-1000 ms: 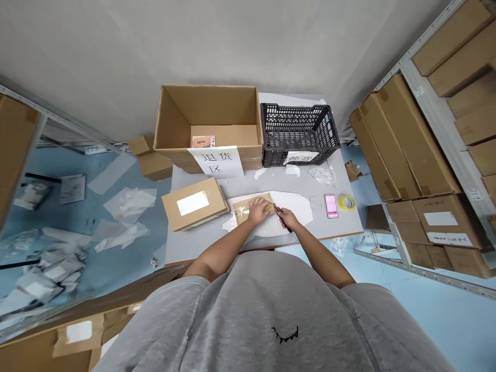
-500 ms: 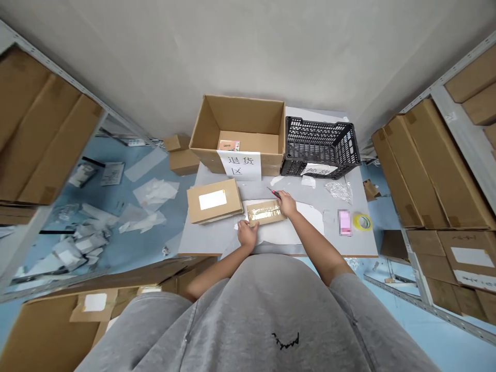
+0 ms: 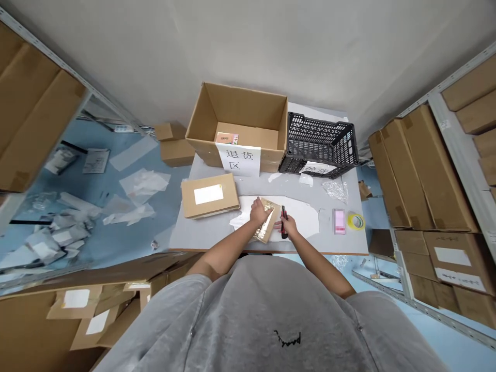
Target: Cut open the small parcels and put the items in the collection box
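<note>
A small brown carton (image 3: pixel 268 223) wrapped in shiny clear tape lies slantwise on a white plastic mailer (image 3: pixel 302 217) on the grey table (image 3: pixel 201 237). My left hand (image 3: pixel 258 212) rests on top of the carton, fingers curled over its upper left edge. My right hand (image 3: pixel 289 226) is closed around a red and black box cutter (image 3: pixel 284 220), held just off the carton's right side.
A larger flat carton with a white label (image 3: pixel 210 195) lies left of my hands. At the back stand an open cardboard box with a paper sign (image 3: pixel 240 126) and a black plastic crate (image 3: pixel 320 144). A pink pad (image 3: pixel 339 221) and tape roll (image 3: pixel 355 221) sit right. Shelves of cartons flank the table.
The taped carton has been turned from lying crosswise to slanting. My left hand moved from its near left corner onto its top. My right hand came back from the far side to the carton's right.
</note>
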`<state>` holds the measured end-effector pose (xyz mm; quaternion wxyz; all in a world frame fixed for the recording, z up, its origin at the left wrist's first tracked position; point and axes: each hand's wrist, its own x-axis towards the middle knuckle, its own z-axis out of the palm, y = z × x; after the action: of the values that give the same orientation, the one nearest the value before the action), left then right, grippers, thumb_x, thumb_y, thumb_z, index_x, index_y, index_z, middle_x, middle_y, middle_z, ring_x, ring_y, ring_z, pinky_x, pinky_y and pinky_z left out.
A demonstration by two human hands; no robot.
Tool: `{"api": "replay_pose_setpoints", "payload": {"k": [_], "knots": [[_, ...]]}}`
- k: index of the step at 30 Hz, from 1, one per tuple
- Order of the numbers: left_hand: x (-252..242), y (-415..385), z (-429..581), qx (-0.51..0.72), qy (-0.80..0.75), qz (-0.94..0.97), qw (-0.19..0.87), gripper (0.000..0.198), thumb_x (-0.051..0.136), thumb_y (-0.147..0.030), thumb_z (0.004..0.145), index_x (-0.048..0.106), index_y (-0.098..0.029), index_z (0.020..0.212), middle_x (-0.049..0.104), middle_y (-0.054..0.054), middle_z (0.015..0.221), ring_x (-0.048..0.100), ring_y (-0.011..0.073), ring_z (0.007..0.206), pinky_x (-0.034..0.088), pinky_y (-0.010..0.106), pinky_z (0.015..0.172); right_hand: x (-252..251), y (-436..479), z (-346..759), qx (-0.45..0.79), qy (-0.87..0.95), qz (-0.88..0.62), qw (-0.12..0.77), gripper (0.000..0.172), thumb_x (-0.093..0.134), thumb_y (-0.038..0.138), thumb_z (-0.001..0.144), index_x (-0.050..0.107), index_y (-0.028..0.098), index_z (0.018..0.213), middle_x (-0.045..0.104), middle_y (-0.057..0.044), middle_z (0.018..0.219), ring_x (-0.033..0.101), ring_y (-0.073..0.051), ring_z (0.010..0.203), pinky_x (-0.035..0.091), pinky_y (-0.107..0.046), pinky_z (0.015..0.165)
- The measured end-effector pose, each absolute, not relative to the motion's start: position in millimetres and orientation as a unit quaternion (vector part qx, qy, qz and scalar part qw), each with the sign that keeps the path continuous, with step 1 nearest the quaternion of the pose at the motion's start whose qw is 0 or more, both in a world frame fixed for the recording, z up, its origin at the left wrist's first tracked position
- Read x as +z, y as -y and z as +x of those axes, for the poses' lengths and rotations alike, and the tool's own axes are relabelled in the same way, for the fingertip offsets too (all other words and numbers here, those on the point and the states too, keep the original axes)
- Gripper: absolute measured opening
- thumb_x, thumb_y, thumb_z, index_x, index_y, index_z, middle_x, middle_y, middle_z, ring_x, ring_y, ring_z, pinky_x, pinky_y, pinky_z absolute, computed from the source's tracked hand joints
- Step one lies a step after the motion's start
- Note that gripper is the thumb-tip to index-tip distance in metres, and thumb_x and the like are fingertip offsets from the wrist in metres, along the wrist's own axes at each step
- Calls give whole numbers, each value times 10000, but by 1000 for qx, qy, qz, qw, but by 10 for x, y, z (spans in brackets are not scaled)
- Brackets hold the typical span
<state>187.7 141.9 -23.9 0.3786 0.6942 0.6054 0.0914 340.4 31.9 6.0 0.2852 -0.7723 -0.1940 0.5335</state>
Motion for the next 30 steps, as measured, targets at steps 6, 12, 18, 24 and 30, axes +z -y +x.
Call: {"api": "replay_pose_setpoints", "payload": {"k": [6, 12, 18, 24, 30], "knots": [[-258, -1475, 1889, 49, -490, 820, 292, 813, 619, -457, 1033, 368, -53, 1692, 572, 301, 1555, 527, 401, 1449, 432, 471, 1207, 28, -537, 3474, 374, 289, -836, 278, 420, 770, 499, 882, 553, 260, 1151, 716, -16, 1005, 721, -211, 901, 581, -259, 705], [-299, -1422, 1941, 19, -497, 823, 276, 716, 430, -229, 1058, 308, -7, 1728, 418, 372, 1697, 533, 438, 1472, 507, 573, 1142, 54, -841, 3505, 347, 335, -851, 210, 480, 867, 403, 835, 581, 236, 1183, 717, -102, 1240, 696, -276, 1179, 569, -313, 905], [-336, -1403, 1942, 48, -497, 823, 272, 675, 368, -183, 1072, 350, 23, 1715, 395, 334, 1741, 382, 397, 1653, 363, 554, 1331, 208, -661, 3298, 439, 283, -810, 267, 214, 534, 433, 1132, 565, 251, 1242, 740, -54, 937, 752, -229, 770, 607, -300, 672], [-364, -1374, 1961, 3, -497, 835, 235, 689, 370, -122, 1053, 335, 11, 1729, 396, 292, 1760, 363, 346, 1675, 362, 498, 1356, 268, -617, 3009, 570, 184, -747, 288, 363, 408, 543, 1180, 581, 233, 1258, 634, 17, 686, 697, -214, 528, 638, -331, 544], [-365, -1406, 1972, 1, -486, 838, 246, 694, 383, -101, 1037, 355, -22, 1726, 406, 285, 1756, 400, 337, 1659, 385, 491, 1346, 305, -697, 2922, 530, 218, -778, 256, 310, 380, 431, 1194, 604, 221, 1240, 601, 26, 608, 663, -216, 484, 606, -317, 510]]}}
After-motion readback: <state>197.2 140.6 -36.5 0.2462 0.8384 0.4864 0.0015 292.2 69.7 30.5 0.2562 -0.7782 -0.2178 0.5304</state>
